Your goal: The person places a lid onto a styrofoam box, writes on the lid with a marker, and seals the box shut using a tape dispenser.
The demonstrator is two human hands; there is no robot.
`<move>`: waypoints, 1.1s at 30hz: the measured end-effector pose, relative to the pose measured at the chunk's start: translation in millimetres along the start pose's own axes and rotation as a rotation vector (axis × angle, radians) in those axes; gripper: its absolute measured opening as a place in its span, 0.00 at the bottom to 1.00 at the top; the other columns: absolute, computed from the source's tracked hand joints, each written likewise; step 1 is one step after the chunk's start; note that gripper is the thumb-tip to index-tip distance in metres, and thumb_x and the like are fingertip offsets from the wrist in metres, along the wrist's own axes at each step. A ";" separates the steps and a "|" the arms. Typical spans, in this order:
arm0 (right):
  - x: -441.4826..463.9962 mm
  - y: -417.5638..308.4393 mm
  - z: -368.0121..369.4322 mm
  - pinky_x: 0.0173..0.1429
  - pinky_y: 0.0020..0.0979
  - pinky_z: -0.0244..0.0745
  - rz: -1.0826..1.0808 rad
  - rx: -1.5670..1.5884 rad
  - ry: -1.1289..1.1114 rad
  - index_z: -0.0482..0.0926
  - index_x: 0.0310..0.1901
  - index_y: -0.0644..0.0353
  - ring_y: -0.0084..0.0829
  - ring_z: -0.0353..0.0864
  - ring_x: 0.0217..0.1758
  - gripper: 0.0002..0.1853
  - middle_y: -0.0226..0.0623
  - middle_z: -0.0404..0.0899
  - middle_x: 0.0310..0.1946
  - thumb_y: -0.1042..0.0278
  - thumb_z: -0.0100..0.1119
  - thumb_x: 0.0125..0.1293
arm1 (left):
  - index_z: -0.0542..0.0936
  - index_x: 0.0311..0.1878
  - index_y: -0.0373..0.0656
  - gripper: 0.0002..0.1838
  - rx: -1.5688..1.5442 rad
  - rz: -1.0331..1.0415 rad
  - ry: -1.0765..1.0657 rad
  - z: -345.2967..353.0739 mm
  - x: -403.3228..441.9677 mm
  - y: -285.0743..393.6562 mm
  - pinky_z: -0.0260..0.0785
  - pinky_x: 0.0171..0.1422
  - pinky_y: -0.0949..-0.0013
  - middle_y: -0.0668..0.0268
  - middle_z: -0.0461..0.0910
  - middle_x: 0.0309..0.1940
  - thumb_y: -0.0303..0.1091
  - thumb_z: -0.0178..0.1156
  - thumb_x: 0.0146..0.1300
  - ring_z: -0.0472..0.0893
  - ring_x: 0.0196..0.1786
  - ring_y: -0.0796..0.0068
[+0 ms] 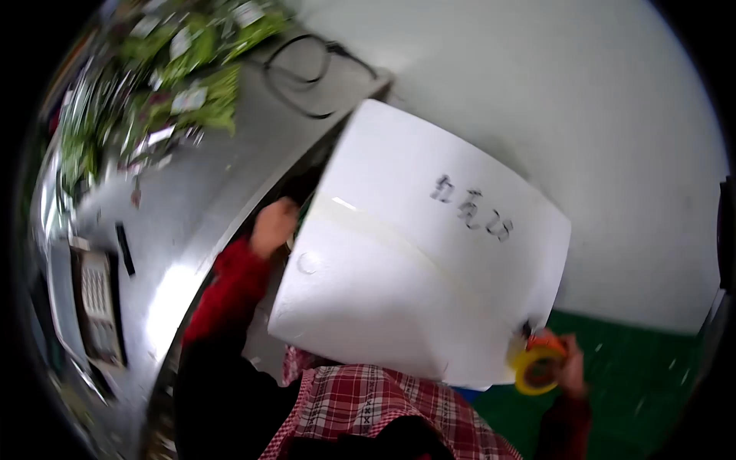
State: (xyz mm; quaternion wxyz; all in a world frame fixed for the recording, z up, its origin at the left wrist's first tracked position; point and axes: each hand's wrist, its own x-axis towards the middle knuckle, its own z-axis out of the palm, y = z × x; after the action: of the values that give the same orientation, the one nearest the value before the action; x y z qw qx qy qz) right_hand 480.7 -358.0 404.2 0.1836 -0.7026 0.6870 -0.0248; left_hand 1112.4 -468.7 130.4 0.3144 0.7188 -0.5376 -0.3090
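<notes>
A large white foam box (399, 261) with handwritten black characters fills the middle of the view, and a strip of tape runs across its top. My right hand (571, 368) is closed on an orange tape dispenser with a yellow roll (529, 372), at the box's lower right corner. At the box's left edge is my left hand (274, 228), its fingers curled and partly hidden; what they may hold cannot be made out.
To the left runs a metal table (230, 169) bearing bagged green vegetables (192, 100), a black cable (287, 96), a black marker (125, 249) and a grey keypad device (97, 295). A pale wall (598, 115) stands beyond the box, with green floor (629, 383) at the lower right.
</notes>
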 end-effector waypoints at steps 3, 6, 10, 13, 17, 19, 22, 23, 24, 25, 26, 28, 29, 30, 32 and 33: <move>-8.4 -5.0 5.8 0.44 0.42 0.79 -0.029 -0.027 -0.008 0.72 0.47 0.61 0.52 0.84 0.43 0.21 0.52 0.81 0.40 0.79 0.65 0.49 | 0.75 0.60 0.34 0.22 -0.117 0.021 0.077 -58.6 -37.3 121.0 0.69 0.62 0.60 0.45 0.79 0.53 0.42 0.52 0.72 0.79 0.56 0.50; -0.1 -13.4 -0.3 0.41 0.46 0.77 -0.152 -0.058 0.064 0.71 0.48 0.61 0.56 0.80 0.41 0.24 0.51 0.77 0.37 0.78 0.64 0.47 | 0.63 0.72 0.40 0.37 0.253 0.725 0.032 -29.6 -42.0 214.5 0.47 0.76 0.46 0.46 0.58 0.74 0.44 0.61 0.64 0.58 0.75 0.43; 19.6 -30.5 -37.5 0.37 0.46 0.74 -0.376 -0.270 0.100 0.70 0.49 0.60 0.52 0.78 0.36 0.26 0.45 0.73 0.34 0.74 0.67 0.45 | 0.60 0.74 0.42 0.52 0.616 0.835 -0.149 35.3 -56.8 214.9 0.37 0.78 0.40 0.47 0.52 0.76 0.59 0.68 0.49 0.48 0.79 0.45; 51.9 -42.5 -76.8 0.37 0.41 0.76 -0.461 -0.521 0.335 0.70 0.49 0.59 0.45 0.80 0.37 0.31 0.40 0.73 0.38 0.67 0.75 0.42 | 0.60 0.74 0.42 0.53 0.673 0.965 -0.152 46.5 -21.2 224.0 0.38 0.78 0.41 0.47 0.53 0.76 0.62 0.66 0.49 0.50 0.78 0.45; 93.8 -26.9 -88.6 0.40 0.37 0.77 -0.743 -0.603 0.516 0.69 0.50 0.57 0.39 0.78 0.41 0.34 0.36 0.69 0.38 0.59 0.77 0.41 | 0.61 0.74 0.39 0.53 0.656 0.935 -0.158 47.2 -24.4 222.1 0.40 0.78 0.43 0.46 0.57 0.74 0.65 0.63 0.51 0.54 0.77 0.45; 105.1 3.0 -75.4 0.40 0.37 0.77 -0.717 -0.575 0.514 0.69 0.50 0.57 0.39 0.78 0.41 0.34 0.35 0.69 0.38 0.59 0.77 0.41 | 0.62 0.73 0.37 0.52 0.648 0.941 -0.133 48.5 -23.4 218.9 0.41 0.77 0.45 0.46 0.59 0.73 0.67 0.60 0.54 0.56 0.77 0.45; 114.2 42.7 -57.1 0.39 0.39 0.77 -0.674 -0.536 0.489 0.69 0.51 0.56 0.41 0.79 0.40 0.29 0.37 0.71 0.38 0.65 0.72 0.47 | 0.58 0.74 0.38 0.51 0.749 0.978 -0.147 46.9 -18.5 215.6 0.41 0.78 0.44 0.48 0.58 0.75 0.67 0.55 0.58 0.54 0.78 0.49; 115.0 52.2 -50.6 0.38 0.41 0.76 -0.648 -0.498 0.472 0.69 0.51 0.55 0.44 0.80 0.38 0.24 0.39 0.73 0.38 0.70 0.68 0.52 | 0.58 0.74 0.37 0.50 0.756 0.984 -0.171 45.6 -19.9 219.0 0.42 0.77 0.45 0.47 0.57 0.75 0.66 0.54 0.59 0.54 0.78 0.47; 115.8 57.9 -44.2 0.38 0.41 0.76 -0.625 -0.494 0.476 0.69 0.51 0.55 0.44 0.80 0.38 0.24 0.39 0.73 0.38 0.70 0.68 0.52 | 0.58 0.74 0.37 0.50 0.759 1.004 -0.184 45.4 -18.7 218.7 0.42 0.77 0.45 0.47 0.57 0.75 0.66 0.54 0.59 0.54 0.78 0.47; 116.1 63.1 -37.1 0.38 0.41 0.76 -0.653 -0.420 0.505 0.69 0.50 0.55 0.44 0.80 0.38 0.23 0.39 0.73 0.38 0.71 0.66 0.53 | 0.58 0.74 0.37 0.49 0.744 1.014 -0.183 46.3 -17.3 217.1 0.42 0.77 0.46 0.46 0.56 0.75 0.65 0.54 0.60 0.54 0.77 0.46; 114.4 66.9 -29.1 0.38 0.42 0.76 -0.674 -0.343 0.534 0.69 0.50 0.54 0.44 0.80 0.39 0.22 0.39 0.73 0.39 0.72 0.65 0.54 | 0.58 0.74 0.37 0.49 0.732 1.025 -0.189 46.6 -16.6 216.0 0.43 0.77 0.46 0.46 0.55 0.75 0.65 0.53 0.60 0.54 0.77 0.45; 112.3 75.6 -13.0 0.39 0.42 0.76 -0.621 -0.302 0.541 0.70 0.52 0.53 0.44 0.80 0.39 0.22 0.39 0.73 0.39 0.72 0.65 0.55 | 0.58 0.74 0.36 0.48 0.711 1.069 -0.228 47.0 -16.0 218.0 0.43 0.77 0.47 0.45 0.55 0.75 0.65 0.51 0.62 0.54 0.77 0.45; 113.3 80.7 -3.3 0.39 0.42 0.76 -0.609 -0.264 0.551 0.70 0.53 0.53 0.44 0.80 0.40 0.23 0.39 0.74 0.40 0.72 0.64 0.55 | 0.58 0.74 0.36 0.50 0.710 1.043 -0.224 47.1 -16.8 217.1 0.43 0.77 0.45 0.45 0.56 0.74 0.69 0.50 0.63 0.55 0.76 0.44; 113.3 81.7 0.7 0.39 0.42 0.76 -0.600 -0.268 0.573 0.70 0.56 0.52 0.44 0.81 0.40 0.24 0.39 0.74 0.39 0.72 0.63 0.56 | 0.58 0.74 0.36 0.51 0.717 1.016 -0.221 48.6 -17.6 218.2 0.43 0.76 0.44 0.44 0.57 0.74 0.73 0.48 0.63 0.56 0.76 0.43; 115.0 83.3 4.7 0.41 0.42 0.76 -0.581 -0.259 0.601 0.69 0.61 0.49 0.43 0.81 0.41 0.29 0.37 0.75 0.37 0.72 0.63 0.57 | 0.62 0.72 0.35 0.45 0.700 1.104 -0.231 53.0 -10.2 212.3 0.50 0.74 0.46 0.44 0.62 0.71 0.68 0.44 0.69 0.62 0.72 0.43; 113.6 80.3 5.1 0.41 0.42 0.76 -0.555 -0.250 0.609 0.70 0.60 0.47 0.43 0.81 0.40 0.26 0.37 0.75 0.36 0.73 0.60 0.58 | 0.65 0.69 0.34 0.40 0.637 1.139 -0.201 51.3 8.2 195.8 0.55 0.71 0.48 0.45 0.66 0.67 0.64 0.43 0.72 0.66 0.68 0.45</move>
State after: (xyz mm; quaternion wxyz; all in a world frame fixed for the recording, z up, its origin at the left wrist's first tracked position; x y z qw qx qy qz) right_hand 411.7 -466.6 351.2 -0.1276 -0.8384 0.4924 -0.1960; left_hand 960.8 -526.8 251.7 0.1487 0.3475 -0.9257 0.0140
